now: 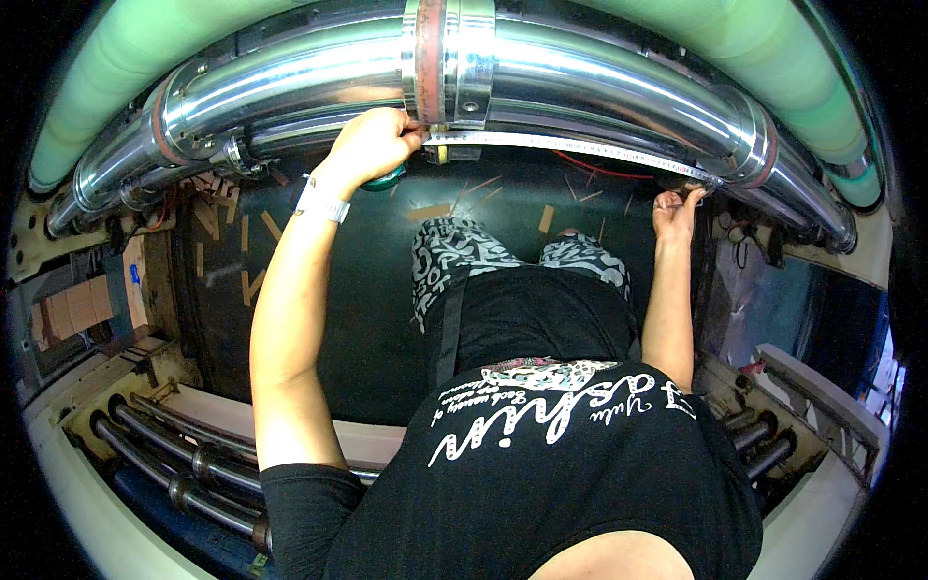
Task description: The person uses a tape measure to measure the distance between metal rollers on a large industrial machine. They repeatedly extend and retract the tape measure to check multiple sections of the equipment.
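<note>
A white measuring tape (580, 147) is stretched out just below the shiny metal shaft (599, 82), from its middle collar (472, 63) to near the right collar (749, 135). My left hand (370, 145) is closed on the tape's left end, under the middle collar. Below that hand a green rounded piece (389, 180), which looks like the tape's case, shows in part. At the other end, my right hand (677, 213) pinches the tape between thumb and fingers beneath the right collar. Its fingertips partly hide the tape there.
A large pale green roller (715, 43) runs behind the shaft. Thin brown strips (430, 212) lie scattered on the dark floor (338, 290). Smaller metal rollers (184, 488) sit behind me at lower left. Machine side frames (822, 396) stand on both sides.
</note>
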Demonstrator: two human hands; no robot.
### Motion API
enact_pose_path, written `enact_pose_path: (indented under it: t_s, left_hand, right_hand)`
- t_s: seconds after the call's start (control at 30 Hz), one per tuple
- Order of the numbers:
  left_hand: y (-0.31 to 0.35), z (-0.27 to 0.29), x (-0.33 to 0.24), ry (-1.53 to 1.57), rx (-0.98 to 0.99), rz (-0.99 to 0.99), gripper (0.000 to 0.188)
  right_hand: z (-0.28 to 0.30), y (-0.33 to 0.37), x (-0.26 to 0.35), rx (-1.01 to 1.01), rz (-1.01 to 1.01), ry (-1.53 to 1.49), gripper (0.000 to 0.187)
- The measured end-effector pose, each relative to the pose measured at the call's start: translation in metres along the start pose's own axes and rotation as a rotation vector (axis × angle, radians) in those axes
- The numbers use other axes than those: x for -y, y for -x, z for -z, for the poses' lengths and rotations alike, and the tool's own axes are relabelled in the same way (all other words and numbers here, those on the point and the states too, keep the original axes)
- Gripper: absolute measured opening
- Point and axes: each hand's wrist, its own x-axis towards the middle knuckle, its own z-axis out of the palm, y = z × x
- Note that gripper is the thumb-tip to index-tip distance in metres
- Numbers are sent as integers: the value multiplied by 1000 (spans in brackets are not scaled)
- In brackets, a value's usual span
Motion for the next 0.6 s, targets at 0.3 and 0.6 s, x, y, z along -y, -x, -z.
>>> enact_pose_path:
  t_s: [0.3,0.6]
  left_hand:
    - [1,0,-9,-53,-82,-13,27]
    - [0,-4,-13,-102,-134,-12,29]
  right_hand:
    - [-12,11,-3,-54,17,23,38]
    - [-12,12,-1,-55,14,4,38]
